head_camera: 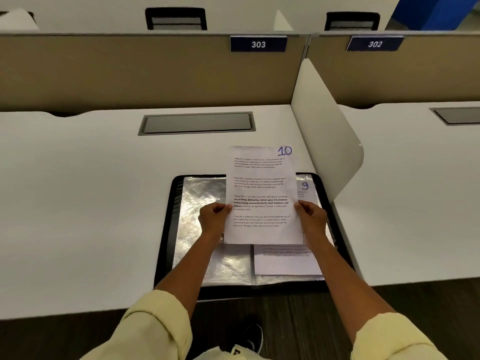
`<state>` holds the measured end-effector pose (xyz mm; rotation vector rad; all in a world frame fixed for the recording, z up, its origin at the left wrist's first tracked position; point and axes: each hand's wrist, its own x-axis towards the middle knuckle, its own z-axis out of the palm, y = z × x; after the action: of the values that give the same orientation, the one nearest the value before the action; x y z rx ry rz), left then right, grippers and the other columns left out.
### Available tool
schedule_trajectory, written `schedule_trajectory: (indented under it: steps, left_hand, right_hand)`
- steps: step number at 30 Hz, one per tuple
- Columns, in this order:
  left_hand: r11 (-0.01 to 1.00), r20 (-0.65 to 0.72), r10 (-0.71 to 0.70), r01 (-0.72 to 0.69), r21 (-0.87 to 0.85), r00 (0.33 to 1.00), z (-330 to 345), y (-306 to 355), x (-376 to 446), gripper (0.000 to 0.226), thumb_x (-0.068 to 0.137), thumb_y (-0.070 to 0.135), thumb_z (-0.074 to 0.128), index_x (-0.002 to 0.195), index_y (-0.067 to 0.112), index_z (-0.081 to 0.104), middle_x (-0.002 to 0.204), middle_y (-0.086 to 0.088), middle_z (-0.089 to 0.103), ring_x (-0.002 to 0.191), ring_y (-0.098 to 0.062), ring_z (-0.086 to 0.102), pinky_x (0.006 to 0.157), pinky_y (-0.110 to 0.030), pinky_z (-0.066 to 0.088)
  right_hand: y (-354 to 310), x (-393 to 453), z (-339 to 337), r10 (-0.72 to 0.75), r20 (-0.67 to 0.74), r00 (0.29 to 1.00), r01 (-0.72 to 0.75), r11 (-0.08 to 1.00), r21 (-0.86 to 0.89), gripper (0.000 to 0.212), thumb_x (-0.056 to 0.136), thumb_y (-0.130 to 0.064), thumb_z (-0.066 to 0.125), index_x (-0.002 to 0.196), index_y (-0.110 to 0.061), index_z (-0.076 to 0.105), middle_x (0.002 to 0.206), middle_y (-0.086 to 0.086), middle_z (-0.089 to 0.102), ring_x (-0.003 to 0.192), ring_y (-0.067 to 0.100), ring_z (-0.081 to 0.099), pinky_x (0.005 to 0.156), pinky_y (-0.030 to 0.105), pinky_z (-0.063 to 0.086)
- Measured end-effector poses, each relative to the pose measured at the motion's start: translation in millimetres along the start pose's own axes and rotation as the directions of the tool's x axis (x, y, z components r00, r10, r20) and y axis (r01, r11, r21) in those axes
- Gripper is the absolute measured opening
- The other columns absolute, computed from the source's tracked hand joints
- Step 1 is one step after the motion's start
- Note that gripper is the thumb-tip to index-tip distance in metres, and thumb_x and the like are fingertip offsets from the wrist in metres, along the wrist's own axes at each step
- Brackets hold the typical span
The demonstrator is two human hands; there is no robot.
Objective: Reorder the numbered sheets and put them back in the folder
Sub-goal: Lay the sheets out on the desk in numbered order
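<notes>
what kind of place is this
Probably an open-plan office or study hall: numbered desk plates 303 and 302 on a partition, white divider, cable hatch, chairs beyond.

White desk (91,203) with beige partition (130,71), white side divider (324,131), dark floor (389,297).

Left grip (213,216), right grip (311,216) pinching
</notes>
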<state>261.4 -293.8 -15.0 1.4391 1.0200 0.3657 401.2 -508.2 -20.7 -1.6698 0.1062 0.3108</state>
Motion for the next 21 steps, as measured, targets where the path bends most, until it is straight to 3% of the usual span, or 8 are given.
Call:
schedule_trajectory:
  steps: [8,14,21]
  left_hand:
    - [1.000,-0.010,-0.023,0.023,-0.019,1.000,-57,-2,15,0.010,0.081,0.025,0.079,0.075,0.019,0.073,0.083,-0.005,0.075,0.080,-0.026,0.073,0.076,-0.054,0.059]
    - [1.000,-0.116,0.027,-0.027,0.005,0.993,-117,-1,24,0.014,0.085,0.022,0.076,0.073,0.025,0.071,0.082,0.001,0.073,0.081,-0.022,0.071,0.079,-0.038,0.059]
    - [0.999,-0.196,0.031,-0.022,0.046,0.980,-189,-13,38,0.014,0.090,0.020,0.070,0.082,0.009,0.072,0.082,-0.002,0.070,0.078,-0.020,0.064,0.071,-0.029,0.052]
  right_hand:
    - [-2,-23,54,-0.013,0.001,1.000,0.013,1.000,-0.017,0.008,0.091,-0.013,0.072,0.099,-0.013,0.074,0.091,-0.002,0.072,0.087,0.017,0.067,0.082,0.030,0.055]
    - [0,-47,110,-0.003,0.052,0.999,0.006,0.998,-0.059,0.017,0.091,-0.014,0.073,0.107,-0.009,0.074,0.096,0.003,0.073,0.088,0.018,0.066,0.083,0.032,0.056]
    - [1,-84,176,0.002,0.118,0.993,0.011,0.995,-0.103,0.017,0.091,-0.011,0.071,0.107,-0.007,0.074,0.095,0.006,0.073,0.078,0.014,0.066,0.061,0.019,0.050]
